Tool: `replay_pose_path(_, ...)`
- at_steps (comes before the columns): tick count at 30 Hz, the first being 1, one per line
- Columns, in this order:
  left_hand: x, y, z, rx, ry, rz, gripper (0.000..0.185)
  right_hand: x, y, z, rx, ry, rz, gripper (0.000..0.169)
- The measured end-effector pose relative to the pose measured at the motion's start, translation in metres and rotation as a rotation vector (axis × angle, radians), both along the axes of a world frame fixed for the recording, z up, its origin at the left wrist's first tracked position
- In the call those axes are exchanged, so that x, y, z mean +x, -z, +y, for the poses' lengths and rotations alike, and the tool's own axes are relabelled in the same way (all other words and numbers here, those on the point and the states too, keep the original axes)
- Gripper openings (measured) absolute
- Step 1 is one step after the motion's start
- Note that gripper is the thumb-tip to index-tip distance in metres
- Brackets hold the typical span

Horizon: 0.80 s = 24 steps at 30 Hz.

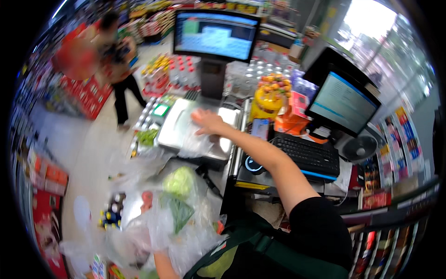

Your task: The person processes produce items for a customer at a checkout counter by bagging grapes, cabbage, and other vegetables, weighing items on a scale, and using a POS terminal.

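Note:
My right hand (207, 121) reaches over the steel weighing plate of a checkout scale (177, 125), fingers spread, at a clear plastic bag (197, 143) on the plate. Whether the fingers hold something reddish is blurred. The scale's monitor (216, 35) stands behind the plate. My left hand is hidden among clear plastic bags (139, 230) at the lower left; only its forearm shows. Near these bags, on the counter, lie a bagged pale green cabbage (179, 181), dark green leaves in a bag (180, 212) and a red tomato-like item (147, 197).
A black keyboard (299, 153) and a second monitor (343, 101) stand at the right. A handheld scanner (209, 181) lies below the scale. Bottles with red caps (183, 71) and a yellow tub of lollipops (268, 101) are behind. A person (120, 66) stands in the aisle.

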<state>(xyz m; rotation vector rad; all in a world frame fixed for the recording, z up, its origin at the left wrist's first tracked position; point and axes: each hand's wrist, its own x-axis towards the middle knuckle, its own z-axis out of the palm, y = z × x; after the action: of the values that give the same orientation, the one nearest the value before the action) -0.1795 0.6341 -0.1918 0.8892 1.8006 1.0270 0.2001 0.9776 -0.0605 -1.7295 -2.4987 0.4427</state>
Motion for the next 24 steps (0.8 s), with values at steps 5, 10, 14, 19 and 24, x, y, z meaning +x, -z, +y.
replay_pose_path(5, 0.01, -0.006, 0.011, 0.067, -0.039, -0.179, 0.046, -0.001, 0.023, -0.036, -0.042, 0.034, 0.377, 0.048)
replay_pose_path(10, 0.002, -0.006, 0.008, 0.204, -0.209, -0.654, 0.046, -0.132, -0.045, -0.154, -0.41, -0.558, 0.545, 0.056)
replay_pose_path(14, -0.009, -0.01, 0.005, 0.244, -0.248, -0.912, 0.047, -0.23, -0.017, -0.216, -0.163, -1.034, 0.405, 0.054)
replay_pose_path(19, -0.042, -0.007, -0.003, 0.055, -0.188, -0.734, 0.052, -0.275, 0.054, -0.271, -0.313, -1.381, 0.298, 0.033)
replay_pose_path(24, -0.006, 0.017, -0.011, 0.362, 0.101, -0.262, 0.057, -0.35, 0.041, -0.261, -0.761, -0.871, 0.593, 0.03)
